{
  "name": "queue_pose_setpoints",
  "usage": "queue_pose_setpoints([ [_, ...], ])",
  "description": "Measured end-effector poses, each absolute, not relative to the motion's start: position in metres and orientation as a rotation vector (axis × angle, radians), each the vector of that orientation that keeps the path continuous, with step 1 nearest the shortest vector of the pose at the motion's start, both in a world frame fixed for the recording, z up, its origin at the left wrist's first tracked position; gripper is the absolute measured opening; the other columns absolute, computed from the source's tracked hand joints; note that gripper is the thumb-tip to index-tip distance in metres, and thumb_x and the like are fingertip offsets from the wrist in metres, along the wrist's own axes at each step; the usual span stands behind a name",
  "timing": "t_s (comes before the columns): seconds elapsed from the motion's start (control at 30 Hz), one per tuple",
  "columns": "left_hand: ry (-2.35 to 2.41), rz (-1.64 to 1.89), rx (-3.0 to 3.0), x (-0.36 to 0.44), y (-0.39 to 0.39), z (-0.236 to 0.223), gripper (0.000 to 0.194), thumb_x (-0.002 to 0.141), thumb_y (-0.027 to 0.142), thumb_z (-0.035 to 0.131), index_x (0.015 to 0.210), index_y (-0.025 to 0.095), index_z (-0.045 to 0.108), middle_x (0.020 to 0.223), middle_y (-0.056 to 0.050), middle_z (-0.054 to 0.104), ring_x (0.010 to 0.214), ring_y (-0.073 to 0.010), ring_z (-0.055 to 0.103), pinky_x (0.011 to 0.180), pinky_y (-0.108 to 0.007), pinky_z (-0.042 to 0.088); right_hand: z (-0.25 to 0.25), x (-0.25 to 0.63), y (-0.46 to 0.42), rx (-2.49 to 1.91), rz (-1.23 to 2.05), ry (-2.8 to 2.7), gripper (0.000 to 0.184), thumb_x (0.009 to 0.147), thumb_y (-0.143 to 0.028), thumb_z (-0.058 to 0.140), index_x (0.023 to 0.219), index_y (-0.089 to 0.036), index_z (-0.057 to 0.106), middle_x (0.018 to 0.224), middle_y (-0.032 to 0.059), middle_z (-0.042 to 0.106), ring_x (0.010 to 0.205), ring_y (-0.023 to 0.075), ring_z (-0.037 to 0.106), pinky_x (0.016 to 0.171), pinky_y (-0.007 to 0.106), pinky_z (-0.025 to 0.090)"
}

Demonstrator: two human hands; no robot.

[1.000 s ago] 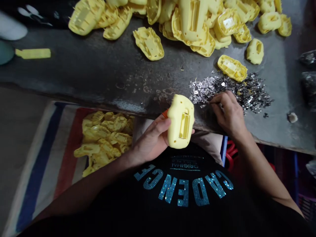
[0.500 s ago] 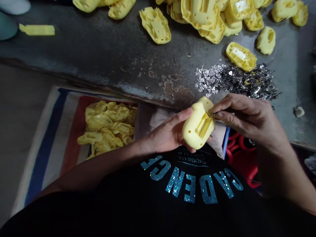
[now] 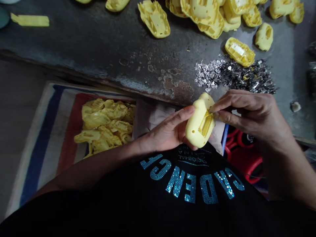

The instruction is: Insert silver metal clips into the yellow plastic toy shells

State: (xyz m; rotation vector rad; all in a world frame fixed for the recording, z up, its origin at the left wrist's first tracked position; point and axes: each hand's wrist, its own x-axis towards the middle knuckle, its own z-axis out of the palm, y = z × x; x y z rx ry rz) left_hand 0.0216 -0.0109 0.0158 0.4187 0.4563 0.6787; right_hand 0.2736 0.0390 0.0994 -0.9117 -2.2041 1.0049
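My left hand [image 3: 169, 131] grips a yellow plastic shell [image 3: 197, 126], held just off the near edge of the dark metal table [image 3: 103, 56], its recessed slot facing up. My right hand [image 3: 249, 110] is pinched at the slot's upper end, thumb and forefinger pressed together against the shell; whatever small piece they hold is hidden by the fingertips. A heap of small shiny metal pieces [image 3: 237, 77] lies on the table just beyond my right hand.
Several more yellow shells [image 3: 212, 16] are piled at the table's far side, one [image 3: 239, 51] beside the metal heap. A striped sack [image 3: 49, 138] at lower left holds several yellow shells [image 3: 106, 123]. A red plastic object [image 3: 243, 158] sits below the table edge on the right.
My right hand left the metal heap and came to the shell's slot, pinched. My left hand tilted the shell and shifted it right, off the table edge.
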Motion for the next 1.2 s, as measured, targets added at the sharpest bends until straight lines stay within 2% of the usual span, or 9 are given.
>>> queue_pose_setpoints([
  [0.13, 0.471, 0.675, 0.428, 0.022, -0.012, 0.014, 0.082, 0.090, 0.079, 0.095, 0.149, 0.025, 0.079, 0.137, -0.014, 0.086, 0.099, -0.0319, 0.088, 0.055, -0.029, 0.067, 0.103, 0.272, 0.036, -1.056, 1.087, -2.117, 0.007, 0.101, -0.024, 0.091, 0.104, -0.026, 0.085, 0.096, -0.0052, 0.084, 0.080, 0.0095, 0.075, 0.075, 0.024, 0.058],
  [0.23, 0.460, 0.660, 0.391, 0.021, -0.012, 0.014, 0.075, 0.091, 0.077, 0.094, 0.144, 0.025, 0.081, 0.134, -0.013, 0.086, 0.104, -0.0333, 0.088, 0.056, -0.028, 0.066, 0.106, 0.270, 0.038, -1.091, 1.148, -2.031, 0.011, 0.098, -0.021, 0.091, 0.097, -0.025, 0.081, 0.087, -0.0074, 0.079, 0.073, 0.0065, 0.070, 0.068, 0.019, 0.055],
  [0.37, 0.466, 0.642, 0.349, 0.021, -0.012, 0.015, 0.070, 0.090, 0.074, 0.097, 0.139, 0.027, 0.081, 0.136, -0.011, 0.086, 0.102, -0.0312, 0.087, 0.058, -0.029, 0.069, 0.106, 0.264, 0.043, -1.092, 1.248, -1.974, 0.013, 0.095, -0.022, 0.089, 0.094, -0.024, 0.076, 0.082, -0.0072, 0.077, 0.065, 0.0065, 0.070, 0.058, 0.017, 0.054],
  [0.53, 0.477, 0.659, 0.383, 0.021, -0.013, 0.014, 0.072, 0.098, 0.073, 0.089, 0.152, 0.028, 0.076, 0.137, -0.012, 0.085, 0.100, -0.0306, 0.087, 0.058, -0.029, 0.068, 0.104, 0.262, 0.045, -1.094, 1.258, -1.985, 0.014, 0.093, -0.024, 0.089, 0.094, -0.025, 0.075, 0.082, -0.0070, 0.078, 0.066, 0.0077, 0.072, 0.060, 0.017, 0.058],
  [0.77, 0.478, 0.654, 0.402, 0.020, -0.011, 0.012, 0.081, 0.100, 0.073, 0.086, 0.165, 0.029, 0.069, 0.146, -0.015, 0.082, 0.107, -0.0329, 0.087, 0.060, -0.030, 0.069, 0.108, 0.263, 0.046, -1.125, 1.231, -1.978, 0.016, 0.091, -0.022, 0.091, 0.092, -0.025, 0.075, 0.081, -0.0075, 0.077, 0.066, 0.0072, 0.069, 0.060, 0.018, 0.055],
  [0.87, 0.455, 0.652, 0.422, 0.021, -0.011, 0.015, 0.080, 0.099, 0.074, 0.087, 0.164, 0.031, 0.069, 0.148, -0.014, 0.082, 0.105, -0.0324, 0.087, 0.060, -0.030, 0.069, 0.107, 0.260, 0.047, -1.138, 1.243, -2.011, 0.015, 0.091, -0.026, 0.089, 0.093, -0.026, 0.074, 0.081, -0.0069, 0.078, 0.065, 0.0088, 0.071, 0.058, 0.020, 0.056],
  [1.07, 0.451, 0.676, 0.429, 0.024, -0.012, 0.020, 0.080, 0.096, 0.074, 0.091, 0.162, 0.033, 0.072, 0.148, -0.012, 0.083, 0.127, -0.0430, 0.086, 0.059, -0.028, 0.067, 0.106, 0.257, 0.046, -1.202, 1.199, -2.007, 0.018, 0.091, -0.027, 0.093, 0.092, -0.025, 0.076, 0.080, -0.0060, 0.080, 0.064, 0.0091, 0.072, 0.058, 0.019, 0.056],
  [1.2, 0.442, 0.651, 0.390, 0.022, -0.012, 0.019, 0.080, 0.092, 0.074, 0.095, 0.157, 0.033, 0.073, 0.145, -0.013, 0.085, 0.120, -0.0411, 0.088, 0.059, -0.030, 0.069, 0.105, 0.257, 0.042, -1.200, 1.229, -1.942, 0.024, 0.093, -0.033, 0.098, 0.090, -0.025, 0.076, 0.078, -0.0052, 0.081, 0.062, 0.0105, 0.074, 0.056, 0.021, 0.057],
])
